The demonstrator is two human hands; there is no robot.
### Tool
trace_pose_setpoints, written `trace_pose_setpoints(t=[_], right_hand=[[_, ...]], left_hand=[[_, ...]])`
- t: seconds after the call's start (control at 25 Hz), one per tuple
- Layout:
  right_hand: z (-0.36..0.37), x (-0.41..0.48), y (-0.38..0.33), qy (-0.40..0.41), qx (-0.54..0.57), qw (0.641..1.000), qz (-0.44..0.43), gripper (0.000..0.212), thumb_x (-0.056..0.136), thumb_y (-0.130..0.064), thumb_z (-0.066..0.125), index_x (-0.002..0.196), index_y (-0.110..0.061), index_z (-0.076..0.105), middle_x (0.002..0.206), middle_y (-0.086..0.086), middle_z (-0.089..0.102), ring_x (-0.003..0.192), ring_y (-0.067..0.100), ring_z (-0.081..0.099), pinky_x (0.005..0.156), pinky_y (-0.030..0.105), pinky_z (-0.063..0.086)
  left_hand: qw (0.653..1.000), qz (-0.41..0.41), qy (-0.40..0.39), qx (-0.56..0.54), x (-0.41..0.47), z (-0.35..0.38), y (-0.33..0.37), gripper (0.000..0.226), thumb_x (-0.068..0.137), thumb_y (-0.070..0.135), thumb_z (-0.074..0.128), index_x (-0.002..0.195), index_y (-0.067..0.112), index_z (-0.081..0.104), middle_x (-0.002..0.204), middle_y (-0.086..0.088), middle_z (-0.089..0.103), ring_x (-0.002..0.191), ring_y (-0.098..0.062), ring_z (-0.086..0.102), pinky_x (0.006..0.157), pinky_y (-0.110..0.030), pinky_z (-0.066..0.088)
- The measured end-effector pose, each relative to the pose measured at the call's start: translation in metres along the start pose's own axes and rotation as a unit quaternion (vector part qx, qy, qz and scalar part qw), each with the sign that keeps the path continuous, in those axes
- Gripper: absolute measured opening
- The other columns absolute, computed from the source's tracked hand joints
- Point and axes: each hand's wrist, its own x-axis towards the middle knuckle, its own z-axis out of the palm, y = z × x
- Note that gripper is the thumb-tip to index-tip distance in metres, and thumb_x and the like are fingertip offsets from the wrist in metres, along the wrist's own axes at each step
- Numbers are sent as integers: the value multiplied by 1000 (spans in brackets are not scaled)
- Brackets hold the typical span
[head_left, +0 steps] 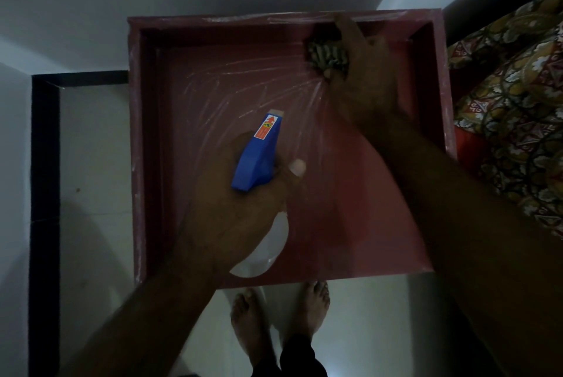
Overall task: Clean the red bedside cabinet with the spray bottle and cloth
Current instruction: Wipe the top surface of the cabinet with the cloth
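Observation:
The red bedside cabinet [213,78] fills the middle of the head view, its recessed top ringed by a raised rim and marked with pale wipe streaks. My left hand [231,218] grips the spray bottle [259,154], blue head pointing toward the far right, clear body under my palm, held above the near left part of the top. My right hand [365,81] presses a bunched patterned cloth [326,53] into the far right corner of the recess, against the back rim. The hand hides part of the cloth.
A bed with a patterned cover [518,102] borders the cabinet's right side. A white wall [91,10] stands behind and to the left. Pale floor tiles with a dark border strip [45,163] lie left. My bare feet [280,312] stand at the cabinet's near edge.

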Motion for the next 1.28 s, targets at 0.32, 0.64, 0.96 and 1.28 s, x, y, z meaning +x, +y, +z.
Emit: trace_pose_setpoints(t=[0.32,0.64,0.96,1.28], right_hand=[[-5,-29,7,-9,11,1000,1,71,86,-14,64,154,-24,45,137,13,59,126,26,51,96,-1,23],[-10,-95,16,0,4,1000,10,73,80,-7,65,150,-26,52,125,16,61,116,31,54,93,24,43],[-9,-156,21,-5,8,1000,25,73,77,-4,61,146,-26,56,136,11,60,119,23,50,101,27,45],[-19,-218,27,-17,13,1000,16,72,76,0,65,143,-23,59,131,15,57,120,25,51,101,38,52]], left_hand=[[999,-18,12,33,-2,-11,-5,32,89,29,73,94,-1,63,76,-21,67,68,-30,67,67,-32,57],[998,-30,2,47,-14,-14,-11,30,89,29,72,93,1,64,76,-17,68,70,-29,68,72,-30,57],[999,-35,-9,30,-39,-8,-18,28,89,26,75,90,0,64,72,-20,67,67,-32,67,65,-30,57],[999,-44,-17,-10,-78,2,-19,22,87,25,75,93,7,63,77,-7,67,67,-20,71,56,-13,52]])
